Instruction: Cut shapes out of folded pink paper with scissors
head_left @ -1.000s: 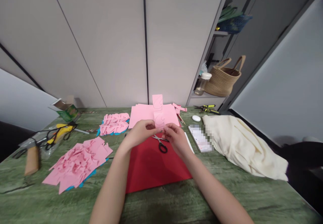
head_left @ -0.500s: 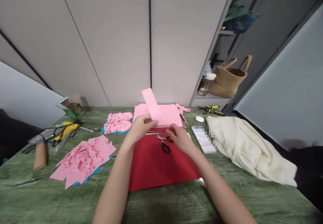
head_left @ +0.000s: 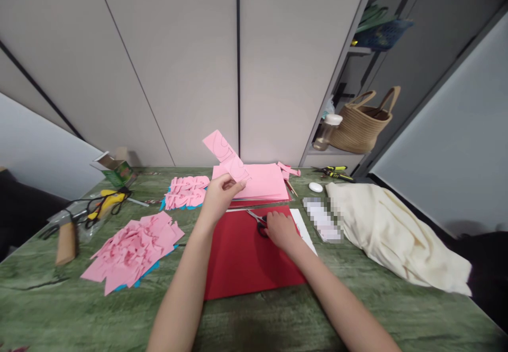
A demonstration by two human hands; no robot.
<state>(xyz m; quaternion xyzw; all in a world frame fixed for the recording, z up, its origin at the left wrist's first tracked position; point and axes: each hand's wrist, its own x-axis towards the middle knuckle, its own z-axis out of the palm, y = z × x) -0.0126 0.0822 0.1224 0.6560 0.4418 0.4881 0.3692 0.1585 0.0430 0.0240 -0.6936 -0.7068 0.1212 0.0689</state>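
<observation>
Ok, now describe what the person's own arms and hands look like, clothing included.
The left hand and right hand are bare, without gloves. No sleeve, watch or bracelet shows on the left forearm or right forearm. Fingernail details are too small to tell.

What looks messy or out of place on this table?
The pink scraps left of the person's left hand look messiest: they lie in a jumbled heap, with blue material poking out beneath its edge. At the back left, a green box stands with flaps open. I see no obvious spill.
</observation>
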